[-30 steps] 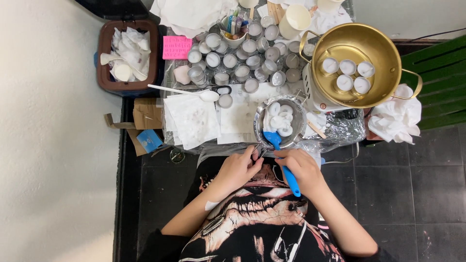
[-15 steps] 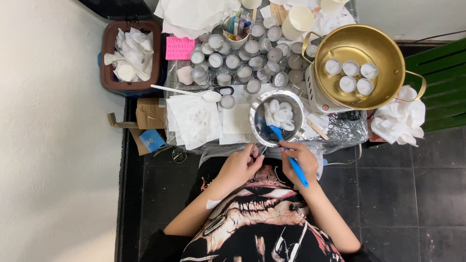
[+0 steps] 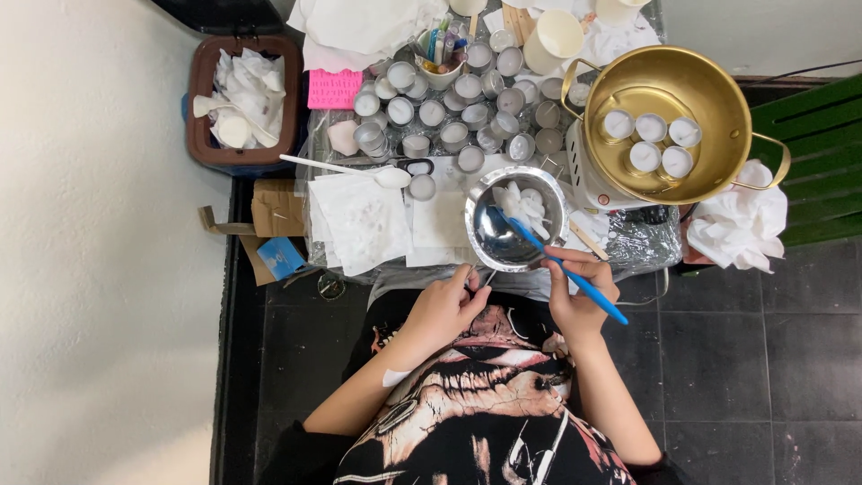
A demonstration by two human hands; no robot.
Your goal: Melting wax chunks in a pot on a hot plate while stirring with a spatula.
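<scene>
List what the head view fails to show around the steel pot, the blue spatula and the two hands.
- Steel pot handle: hidden under the left hand.
- Blue spatula middle: covered by the right hand.
- White pieces in the pot: too small to tell what they are.
- Cream cup and papers at the table's far end: cut off by the top edge.

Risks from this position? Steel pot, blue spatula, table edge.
1. The steel pot sits at the table's near edge, steadied only by the left hand at its handle; a hard push might tip it.
2. The blue spatula in the right hand crowds the white wax pieces against the far wall; some may flip out.
</scene>
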